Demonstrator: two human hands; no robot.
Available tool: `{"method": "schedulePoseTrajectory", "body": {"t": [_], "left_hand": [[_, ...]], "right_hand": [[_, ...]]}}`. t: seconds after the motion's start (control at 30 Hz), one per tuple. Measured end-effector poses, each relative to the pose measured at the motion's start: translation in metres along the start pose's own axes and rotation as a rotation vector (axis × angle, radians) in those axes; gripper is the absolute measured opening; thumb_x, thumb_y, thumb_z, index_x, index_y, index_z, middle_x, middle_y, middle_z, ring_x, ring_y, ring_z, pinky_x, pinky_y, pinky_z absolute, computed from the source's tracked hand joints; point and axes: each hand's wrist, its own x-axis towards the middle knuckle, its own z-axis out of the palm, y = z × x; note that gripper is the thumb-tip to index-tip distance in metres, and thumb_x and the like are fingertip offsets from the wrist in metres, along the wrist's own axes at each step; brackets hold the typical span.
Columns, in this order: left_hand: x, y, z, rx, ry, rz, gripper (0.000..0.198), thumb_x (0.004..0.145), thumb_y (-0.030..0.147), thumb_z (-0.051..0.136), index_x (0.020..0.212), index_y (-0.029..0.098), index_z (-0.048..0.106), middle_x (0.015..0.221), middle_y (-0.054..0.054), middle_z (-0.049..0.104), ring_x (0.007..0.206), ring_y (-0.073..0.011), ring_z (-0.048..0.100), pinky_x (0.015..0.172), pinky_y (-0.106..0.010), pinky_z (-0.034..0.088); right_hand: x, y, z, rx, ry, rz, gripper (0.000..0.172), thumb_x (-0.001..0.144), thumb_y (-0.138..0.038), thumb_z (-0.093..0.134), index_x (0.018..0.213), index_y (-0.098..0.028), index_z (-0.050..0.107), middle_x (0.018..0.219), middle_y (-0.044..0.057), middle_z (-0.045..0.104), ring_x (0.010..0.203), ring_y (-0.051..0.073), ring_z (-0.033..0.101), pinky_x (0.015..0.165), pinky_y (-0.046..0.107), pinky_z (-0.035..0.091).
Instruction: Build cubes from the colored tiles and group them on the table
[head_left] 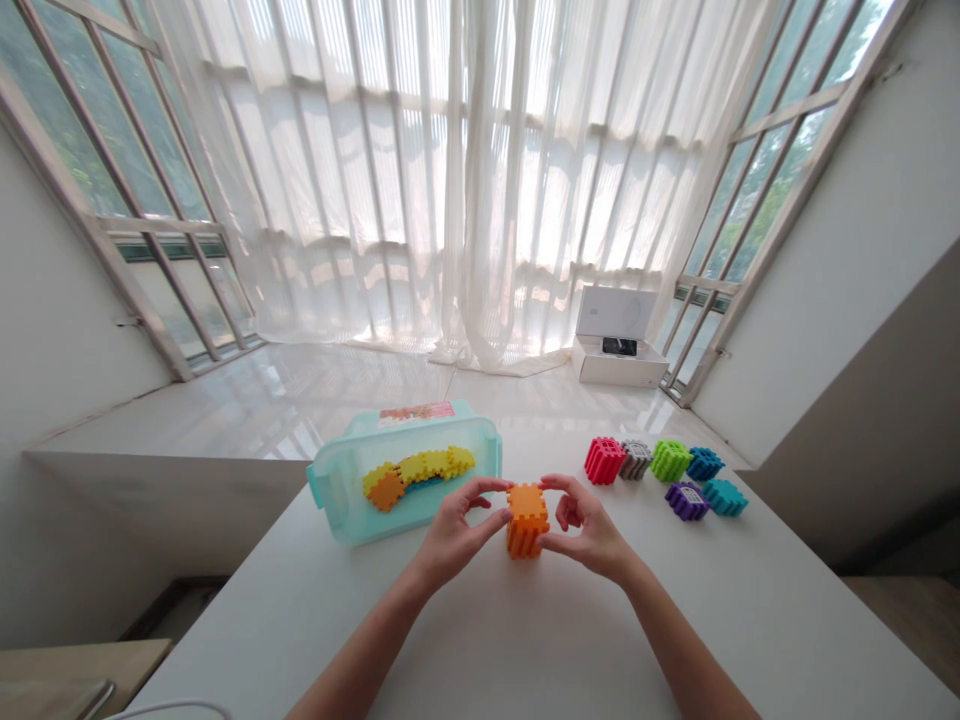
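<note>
An orange block point(527, 522) with notched edges stands upright on the white table, with a flat orange piece on its top. From the left, the thumb and index finger of my left hand point(463, 527) grip its upper part. My right hand point(586, 527) is at the other side, index finger at the top right corner and thumb lower on the right side; its other fingers are curled. Left of the block lies a pale green bin point(345, 520) holding yellow notched pieces point(435, 465), an orange piece point(386, 491) and some blue.
To the right on the white table point(517, 650) stand several notched blocks: red point(604, 461), grey point(635, 459), lime green point(670, 460), blue point(705, 463), purple point(686, 502) and teal point(725, 497). An open white box point(620, 371) with a dark device sits on the window ledge.
</note>
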Motion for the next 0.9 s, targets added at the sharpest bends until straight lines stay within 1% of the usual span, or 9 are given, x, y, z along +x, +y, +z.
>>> {"method": "schedulePoseTrajectory", "body": {"t": [0.07,0.13,0.2,0.27,0.33,0.53,0.67,0.8,0.9], "left_hand": [[-0.0016,0.0016,0.0005,0.031,-0.033,0.003,0.026,0.086,0.031,0.068,0.111,0.025,0.066,0.118,-0.005,0.07,0.113,-0.0229,0.062,0.092,-0.035,0.05],[-0.0029,0.0024,0.0013,0.05,-0.054,0.002,0.026,0.086,0.029,0.067,0.112,0.026,0.066,0.118,-0.004,0.07,0.112,-0.0224,0.063,0.093,-0.036,0.05],[-0.0036,0.0023,0.0019,0.062,-0.065,-0.001,0.025,0.087,0.028,0.066,0.112,0.026,0.066,0.118,-0.003,0.07,0.111,-0.0221,0.063,0.093,-0.036,0.05],[-0.0035,0.0017,0.0023,0.07,-0.069,-0.004,0.025,0.086,0.029,0.066,0.111,0.026,0.067,0.117,-0.003,0.07,0.11,-0.0221,0.064,0.093,-0.036,0.05],[-0.003,0.0013,0.0024,0.076,-0.07,-0.007,0.025,0.085,0.03,0.067,0.11,0.025,0.067,0.116,-0.003,0.071,0.11,-0.0221,0.064,0.092,-0.036,0.05],[-0.0018,0.0013,0.0026,0.074,-0.074,-0.02,0.026,0.084,0.031,0.068,0.109,0.025,0.067,0.114,-0.003,0.071,0.11,-0.0225,0.064,0.092,-0.035,0.051],[-0.0019,0.0,0.0025,0.085,-0.078,-0.021,0.026,0.085,0.031,0.067,0.11,0.025,0.067,0.115,-0.004,0.071,0.111,-0.0228,0.064,0.092,-0.036,0.051],[-0.0017,-0.001,0.002,0.085,-0.089,-0.024,0.026,0.085,0.031,0.067,0.111,0.025,0.066,0.116,-0.003,0.071,0.111,-0.0222,0.064,0.093,-0.036,0.051],[-0.0015,-0.0004,0.002,0.074,-0.1,-0.032,0.026,0.084,0.03,0.067,0.11,0.025,0.066,0.116,-0.003,0.071,0.111,-0.0223,0.064,0.093,-0.036,0.051]], "right_hand": [[-0.0009,0.0006,-0.0048,0.041,-0.008,-0.002,0.068,0.07,-0.027,0.083,0.13,-0.028,0.05,0.125,0.008,0.059,0.064,0.01,0.045,0.061,0.026,0.045],[-0.0012,0.0011,-0.0091,0.058,-0.01,0.001,0.064,0.074,-0.029,0.081,0.13,-0.029,0.051,0.12,0.007,0.06,0.064,0.01,0.044,0.059,0.026,0.043],[-0.0014,0.0012,-0.0115,0.038,-0.01,0.011,0.054,0.077,-0.029,0.078,0.127,-0.027,0.056,0.096,0.002,0.062,0.062,0.01,0.042,0.057,0.025,0.039],[-0.0016,0.0008,-0.0118,0.008,-0.012,0.025,0.044,0.08,-0.029,0.076,0.121,-0.025,0.061,0.072,-0.004,0.052,0.06,0.011,0.041,0.057,0.025,0.037],[-0.0019,0.0005,-0.0106,-0.007,-0.016,0.037,0.038,0.082,-0.031,0.074,0.117,-0.023,0.064,0.064,-0.007,0.043,0.059,0.011,0.04,0.057,0.025,0.037],[-0.002,0.0043,-0.0077,-0.005,0.004,0.043,0.033,0.083,-0.036,0.072,0.112,-0.022,0.066,0.064,-0.006,0.044,0.056,0.011,0.038,0.053,0.025,0.034],[-0.002,0.0067,-0.0083,0.0,0.011,0.036,0.034,0.082,-0.036,0.073,0.112,-0.023,0.066,0.065,-0.006,0.046,0.056,0.011,0.038,0.053,0.025,0.035],[-0.0027,0.0058,-0.0086,0.012,0.006,0.036,0.036,0.081,-0.035,0.074,0.114,-0.024,0.065,0.072,-0.003,0.053,0.058,0.012,0.04,0.056,0.025,0.038],[-0.003,0.0058,-0.0085,-0.009,0.004,0.04,0.037,0.08,-0.033,0.075,0.115,-0.024,0.065,0.07,-0.004,0.052,0.059,0.012,0.041,0.056,0.025,0.039]]}}
